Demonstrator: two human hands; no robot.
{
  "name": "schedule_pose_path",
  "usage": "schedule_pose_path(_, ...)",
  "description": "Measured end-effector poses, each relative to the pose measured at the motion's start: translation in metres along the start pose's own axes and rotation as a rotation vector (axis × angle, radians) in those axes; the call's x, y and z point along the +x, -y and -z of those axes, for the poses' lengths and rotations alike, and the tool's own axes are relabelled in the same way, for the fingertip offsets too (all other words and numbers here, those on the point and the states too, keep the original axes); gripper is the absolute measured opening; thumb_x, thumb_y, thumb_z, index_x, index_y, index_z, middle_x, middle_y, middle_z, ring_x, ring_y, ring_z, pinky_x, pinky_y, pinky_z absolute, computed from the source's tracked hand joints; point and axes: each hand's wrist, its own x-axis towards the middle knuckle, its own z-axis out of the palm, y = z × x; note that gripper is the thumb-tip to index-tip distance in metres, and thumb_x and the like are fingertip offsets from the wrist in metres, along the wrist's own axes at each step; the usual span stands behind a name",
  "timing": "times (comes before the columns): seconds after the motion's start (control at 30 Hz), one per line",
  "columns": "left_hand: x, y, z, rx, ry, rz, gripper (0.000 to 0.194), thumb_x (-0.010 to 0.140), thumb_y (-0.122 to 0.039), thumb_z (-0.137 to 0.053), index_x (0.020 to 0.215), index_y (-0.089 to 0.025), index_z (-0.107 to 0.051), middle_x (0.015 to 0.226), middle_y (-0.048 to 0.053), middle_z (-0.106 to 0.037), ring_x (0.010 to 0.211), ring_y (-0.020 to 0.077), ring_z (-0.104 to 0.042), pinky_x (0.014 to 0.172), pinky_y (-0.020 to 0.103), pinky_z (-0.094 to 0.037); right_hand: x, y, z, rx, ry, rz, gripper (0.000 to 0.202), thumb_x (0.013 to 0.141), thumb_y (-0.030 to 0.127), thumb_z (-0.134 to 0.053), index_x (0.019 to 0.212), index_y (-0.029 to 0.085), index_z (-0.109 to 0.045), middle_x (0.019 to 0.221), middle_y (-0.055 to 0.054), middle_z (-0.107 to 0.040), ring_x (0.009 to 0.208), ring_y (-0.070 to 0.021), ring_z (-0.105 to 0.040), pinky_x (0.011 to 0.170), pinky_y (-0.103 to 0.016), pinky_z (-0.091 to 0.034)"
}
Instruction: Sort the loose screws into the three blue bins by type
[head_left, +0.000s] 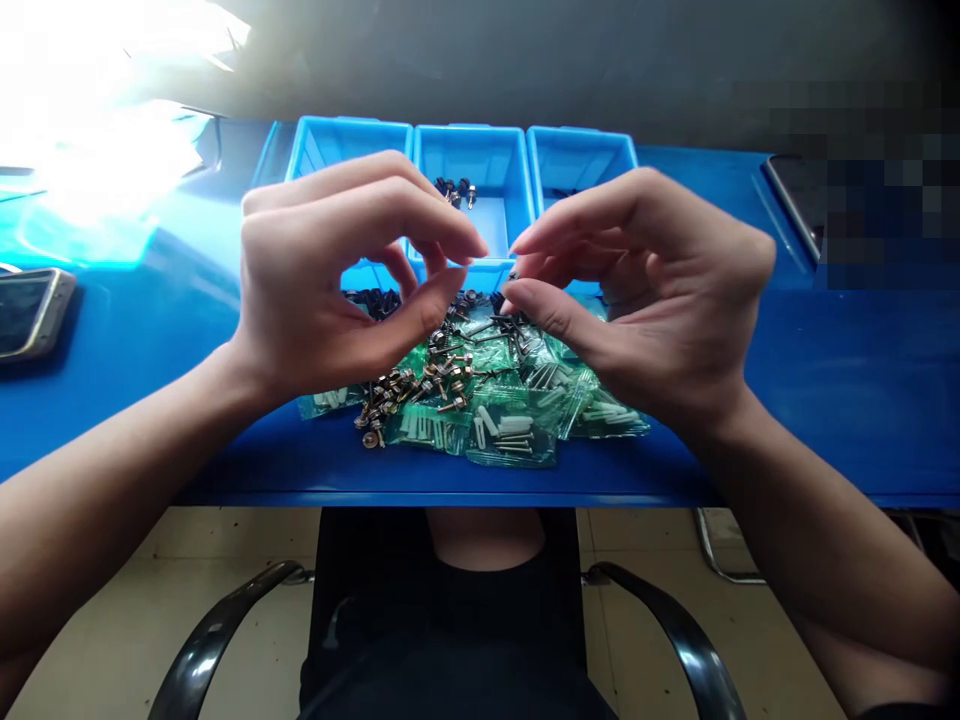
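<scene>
My left hand (337,265) hovers above a heap of small hardware, its thumb and index finger curled almost tip to tip; whatever may be between them is not visible. Opposite it, my right hand (652,280) pinches a small dark screw (514,276), mostly hidden by the fingertips. Beneath both hands lie black screws (510,330), brass-coloured hex-head screws with washers (390,390), and several green-tinted clear packets (514,430) holding white wall plugs and screws.
Three blue bins stand behind the heap: a left bin (352,135), a middle bin (480,150) with several hex-head screws (457,190) inside, and a right bin (585,150). A phone (34,312) lies at the left on the blue table (825,400). Chair armrests flank my lap.
</scene>
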Motion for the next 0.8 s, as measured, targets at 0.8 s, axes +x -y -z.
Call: schedule_pose_path(0.8, -0.0039, -0.0049, -0.0003, 0.114, 0.129, 0.123, 0.003, 0.100, -0.032, -0.077, 0.102, -0.030, -0.077, 0.094, 0.000, -0.079, 0.076, 0.0133, -0.073, 0.069, 0.028, -0.066, -0.0022, 0.0069, -0.0052, 0.066, -0.002, -0.117, 0.014, 0.096, 0.018, -0.082, 0.100, 0.032, -0.082, 0.100, -0.001, -0.082, 0.090, -0.0240, -0.078, 0.084, -0.048, -0.072)
